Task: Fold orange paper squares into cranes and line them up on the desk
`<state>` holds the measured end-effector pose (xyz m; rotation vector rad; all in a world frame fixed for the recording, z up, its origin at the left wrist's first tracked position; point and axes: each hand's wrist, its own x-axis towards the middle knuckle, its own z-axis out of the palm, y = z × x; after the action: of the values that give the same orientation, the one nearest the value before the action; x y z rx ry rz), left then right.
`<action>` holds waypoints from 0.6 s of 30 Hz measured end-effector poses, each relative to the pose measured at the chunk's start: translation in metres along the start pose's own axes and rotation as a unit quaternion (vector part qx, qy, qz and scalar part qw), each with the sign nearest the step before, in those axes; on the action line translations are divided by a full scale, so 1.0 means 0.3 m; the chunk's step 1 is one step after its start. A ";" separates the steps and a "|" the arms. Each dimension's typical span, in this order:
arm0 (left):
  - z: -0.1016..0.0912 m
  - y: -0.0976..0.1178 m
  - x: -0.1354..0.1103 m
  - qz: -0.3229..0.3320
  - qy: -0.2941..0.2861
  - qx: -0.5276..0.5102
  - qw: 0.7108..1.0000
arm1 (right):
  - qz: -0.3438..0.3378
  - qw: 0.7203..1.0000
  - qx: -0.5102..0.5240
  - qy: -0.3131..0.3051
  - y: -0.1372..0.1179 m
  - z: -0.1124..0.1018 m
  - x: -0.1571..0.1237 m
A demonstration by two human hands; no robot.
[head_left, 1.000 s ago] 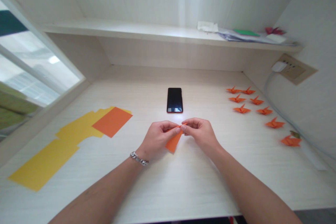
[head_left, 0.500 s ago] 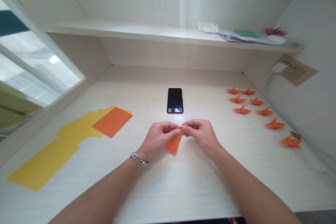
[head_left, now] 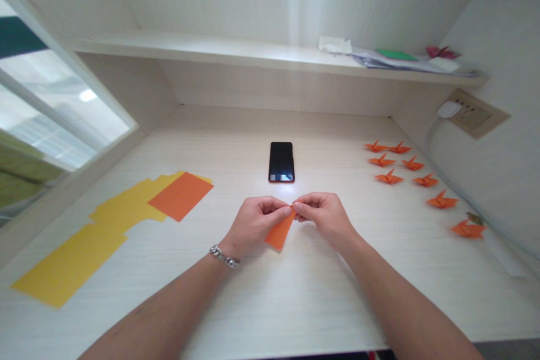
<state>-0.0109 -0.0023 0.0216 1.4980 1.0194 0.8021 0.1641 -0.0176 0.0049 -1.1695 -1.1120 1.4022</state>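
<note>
My left hand [head_left: 253, 224] and my right hand [head_left: 324, 215] meet over the middle of the desk, fingers closed. Between them they pinch a small folded orange paper [head_left: 278, 233] by its top edge; its lower corner hangs down towards the desk. A metal bracelet sits on my left wrist. A black phone [head_left: 281, 161] lies flat just beyond the hands.
Orange sheet [head_left: 180, 196] lies on yellow sheets [head_left: 84, 247] at the left. Several folded orange paper cranes [head_left: 411, 171] are spread at the right. A shelf [head_left: 253, 53] above carries papers. A wall socket with a white plug and cable [head_left: 449, 108] is at the right.
Hardly anything has moved. The fingertips have shifted slightly along the top edge of the orange paper.
</note>
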 end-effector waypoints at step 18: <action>-0.004 -0.017 0.006 -0.012 0.001 0.003 1.000 | 0.010 1.000 0.002 -0.002 -0.006 0.007 -0.003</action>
<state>-0.0120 0.0001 0.0165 1.4873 1.0406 0.7846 0.1624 -0.0183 0.0071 -1.1778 -1.1028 1.4232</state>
